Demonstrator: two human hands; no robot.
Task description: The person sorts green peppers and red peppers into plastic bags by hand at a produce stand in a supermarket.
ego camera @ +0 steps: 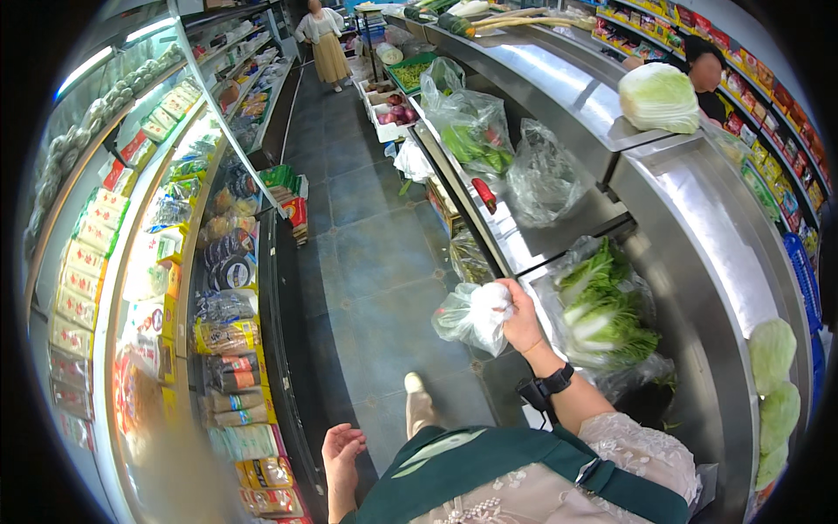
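In my right hand (522, 322) is a bunched-up white and clear plastic bag (473, 321); what it contains cannot be made out. That hand is over the aisle floor, beside the black front edge of a metal produce counter (661, 262). Leafy green cabbages (605, 308) in clear plastic lie in the counter just right of it. My left hand (344, 445) hangs low near the refrigerated shelves, its fingers loosely curled and holding nothing. A black band with a small device (546, 388) is on my right wrist.
Refrigerated shelves (163, 275) of packaged food line the left. A red pepper (484, 195), bagged greens (474, 144) and a crumpled clear bag (543, 173) lie in the counter. Stacked packages (294, 216) and onion boxes (395, 116) border the tiled aisle (366, 242). One person (325, 46) stands ahead; another (707, 72) is behind the counter.
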